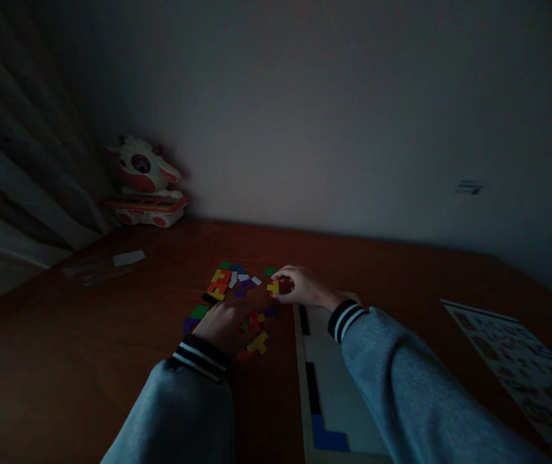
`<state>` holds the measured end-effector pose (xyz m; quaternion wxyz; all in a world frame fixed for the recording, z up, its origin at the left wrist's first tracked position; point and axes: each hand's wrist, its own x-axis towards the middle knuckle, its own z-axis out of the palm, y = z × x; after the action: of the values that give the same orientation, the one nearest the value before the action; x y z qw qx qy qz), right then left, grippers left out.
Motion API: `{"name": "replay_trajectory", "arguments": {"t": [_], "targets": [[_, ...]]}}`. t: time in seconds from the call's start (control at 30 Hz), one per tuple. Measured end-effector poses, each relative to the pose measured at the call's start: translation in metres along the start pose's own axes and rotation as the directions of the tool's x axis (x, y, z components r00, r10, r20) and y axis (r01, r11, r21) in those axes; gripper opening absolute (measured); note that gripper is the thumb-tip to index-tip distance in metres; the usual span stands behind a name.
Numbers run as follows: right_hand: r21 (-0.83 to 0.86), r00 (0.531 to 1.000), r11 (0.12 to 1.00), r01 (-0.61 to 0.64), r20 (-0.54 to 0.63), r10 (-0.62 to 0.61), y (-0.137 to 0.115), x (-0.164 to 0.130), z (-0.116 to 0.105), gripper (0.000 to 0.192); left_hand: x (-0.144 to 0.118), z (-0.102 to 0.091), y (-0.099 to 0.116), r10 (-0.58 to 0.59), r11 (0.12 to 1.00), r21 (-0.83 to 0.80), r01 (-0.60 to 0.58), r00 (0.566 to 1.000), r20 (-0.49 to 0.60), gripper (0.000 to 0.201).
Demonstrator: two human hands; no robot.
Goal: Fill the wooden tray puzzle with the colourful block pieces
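Observation:
A pile of small coloured puzzle pieces [231, 281] lies spread on the dark wooden table [63, 361]. My left hand [225, 322] rests flat on the pile's near part, fingers spread over several pieces. My right hand [300, 285] reaches to the pile's right edge and pinches a yellow piece [273, 287] between thumb and fingers. A light puzzle tray [327, 380] lies under my right forearm, with dark pieces along its left side and a blue piece [328, 439] at its near end. Both arms wear grey sleeves with striped cuffs.
A white and red cow toy [144, 182] stands in the far left corner against the wall. A printed sheet [518, 354] lies at the right. A small white slip [129, 258] lies on the table's far left. A curtain [9, 167] hangs at the left.

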<state>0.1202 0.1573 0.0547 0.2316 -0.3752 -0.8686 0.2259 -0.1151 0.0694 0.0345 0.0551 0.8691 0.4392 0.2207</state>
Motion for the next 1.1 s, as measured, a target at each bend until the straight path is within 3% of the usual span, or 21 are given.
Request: {"name": "replay_trajectory", "arguments": {"t": [0.27,0.47,0.63,0.87,1.1], "targets": [[0.011,0.998,1.000,-0.029,-0.058,0.030,-0.014,-0.067,-0.034,0.040,-0.001,-0.002,-0.003,0.068,0.995,0.081,-0.061,0.994,-0.090,0.035],[-0.096,0.994,0.990,-0.107,0.009,0.108,-0.032,-0.139,-0.050,0.045,0.007,-0.015,0.023,0.149,0.989,0.028,-0.147,0.981,-0.127,0.032],[-0.122,0.975,0.970,-0.208,0.049,0.215,-0.032,-0.178,-0.054,0.043,0.012,-0.014,0.046,0.160,0.987,-0.015,-0.163,0.981,-0.109,0.037],[-0.070,0.966,0.963,-0.259,-0.005,0.259,-0.022,-0.194,-0.058,0.040,0.027,0.007,0.084,0.193,0.969,-0.160,-0.190,0.981,0.004,0.039],[-0.017,0.962,0.962,-0.273,0.011,0.274,-0.021,-0.189,-0.051,0.040,0.035,0.033,0.103,0.190,0.965,-0.201,-0.168,0.978,0.092,0.037]]}}
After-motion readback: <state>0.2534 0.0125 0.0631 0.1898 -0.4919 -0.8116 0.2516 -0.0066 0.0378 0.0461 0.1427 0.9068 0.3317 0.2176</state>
